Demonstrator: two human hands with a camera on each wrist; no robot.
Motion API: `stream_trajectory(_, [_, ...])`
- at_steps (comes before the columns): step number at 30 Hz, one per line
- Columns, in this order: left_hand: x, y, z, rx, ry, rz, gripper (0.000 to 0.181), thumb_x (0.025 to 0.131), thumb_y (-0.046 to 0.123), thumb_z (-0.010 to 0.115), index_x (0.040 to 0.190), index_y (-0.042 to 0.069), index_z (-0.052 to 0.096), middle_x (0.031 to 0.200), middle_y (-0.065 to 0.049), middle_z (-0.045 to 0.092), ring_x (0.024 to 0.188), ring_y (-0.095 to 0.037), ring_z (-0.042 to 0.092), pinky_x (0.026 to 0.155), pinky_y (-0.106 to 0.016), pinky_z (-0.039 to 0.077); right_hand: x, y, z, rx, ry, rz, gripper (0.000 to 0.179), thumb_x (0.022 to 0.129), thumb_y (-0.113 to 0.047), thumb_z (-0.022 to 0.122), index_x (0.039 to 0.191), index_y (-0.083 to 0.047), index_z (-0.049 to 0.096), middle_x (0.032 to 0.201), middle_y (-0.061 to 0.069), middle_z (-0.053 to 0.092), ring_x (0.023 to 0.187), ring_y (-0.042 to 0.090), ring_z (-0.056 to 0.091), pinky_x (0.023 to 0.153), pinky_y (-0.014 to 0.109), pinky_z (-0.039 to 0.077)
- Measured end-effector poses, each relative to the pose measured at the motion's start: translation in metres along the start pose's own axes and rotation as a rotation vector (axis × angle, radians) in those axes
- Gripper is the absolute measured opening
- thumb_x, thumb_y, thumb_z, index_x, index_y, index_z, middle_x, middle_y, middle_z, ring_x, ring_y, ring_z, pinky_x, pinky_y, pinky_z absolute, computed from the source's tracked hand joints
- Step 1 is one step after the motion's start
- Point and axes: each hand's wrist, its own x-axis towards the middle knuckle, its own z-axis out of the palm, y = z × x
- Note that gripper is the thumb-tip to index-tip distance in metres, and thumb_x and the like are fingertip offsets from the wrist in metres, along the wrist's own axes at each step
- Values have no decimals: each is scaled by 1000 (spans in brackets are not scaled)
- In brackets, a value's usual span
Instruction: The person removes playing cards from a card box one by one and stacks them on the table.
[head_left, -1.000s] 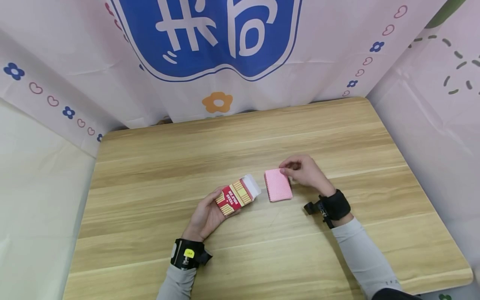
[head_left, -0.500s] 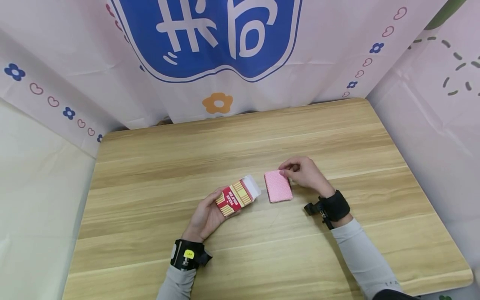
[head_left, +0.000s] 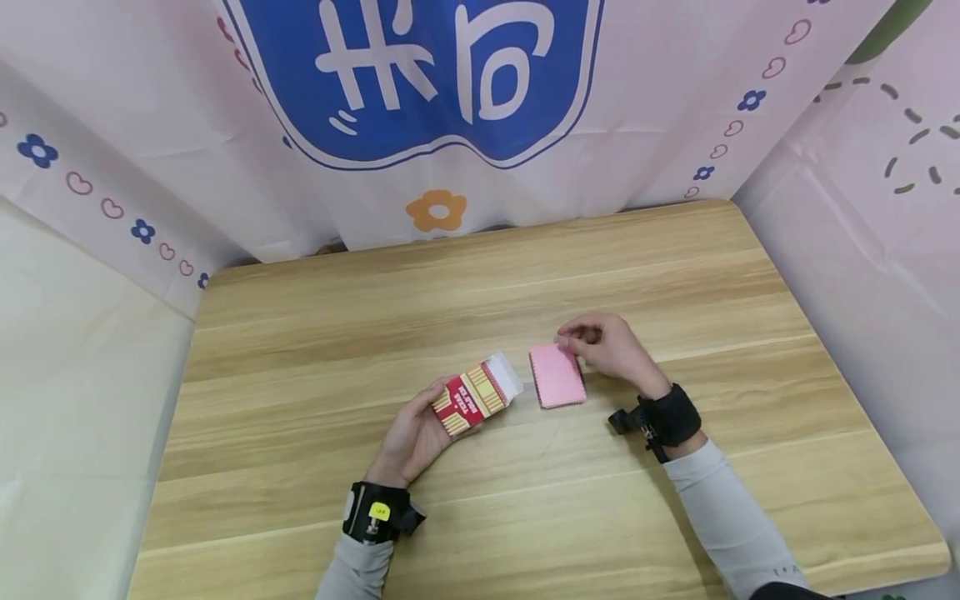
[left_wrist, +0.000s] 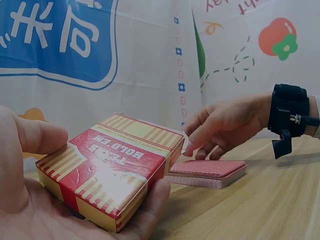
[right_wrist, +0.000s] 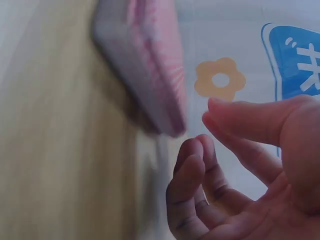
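My left hand (head_left: 414, 435) holds a red and yellow striped card box (head_left: 467, 402) marked "Texas Hold'em", thumb along one edge and fingers beneath. The box's white flap (head_left: 504, 373) stands out at its end, toward the cards. A squared deck of playing cards (head_left: 557, 379) with pink patterned backs lies on the table to the right of the box. At the deck's far right corner is my right hand (head_left: 611, 350), its fingers loosely bent. In the right wrist view its thumb (right_wrist: 250, 117) and index fingertip come close together beside the deck (right_wrist: 150, 65), with nothing between them.
Both hands are over a wood-grain table (head_left: 337, 333). Behind it hangs a white curtain with a blue sign (head_left: 427, 75) and an orange flower (head_left: 437, 210). Pale sheets close in the left and right sides. Black camera straps (head_left: 671, 417) wrap the wrists.
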Motion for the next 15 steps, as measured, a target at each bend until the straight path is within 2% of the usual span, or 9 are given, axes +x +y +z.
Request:
stream_trajectory(6, [0,0,0,15,6,0,58,116,30,36,167,8,20,166,-18,32,135,-24,59,109,-46,57,-4,-14,6,88,59,-122,22,100,-4,74,120,3,76,111,21,77,98,32,74,83,27,62])
stream_trajectory(11, [1,-1,0,18,0,1,59,116,31,37,167,8,20,165,-17,34,135,-24,60,109,-46,58,-11,-31,17,223,51,-197,21,99,0,73,119,8,74,113,25,76,97,35,76,83,22,63])
stream_trajectory(15, [1,0,0,17,3,2,58,116,31,36,167,8,20,165,-17,33,135,-24,59,108,-46,58,-17,-44,28,296,10,-241,19,98,1,74,115,9,74,108,24,77,92,31,78,83,24,65])
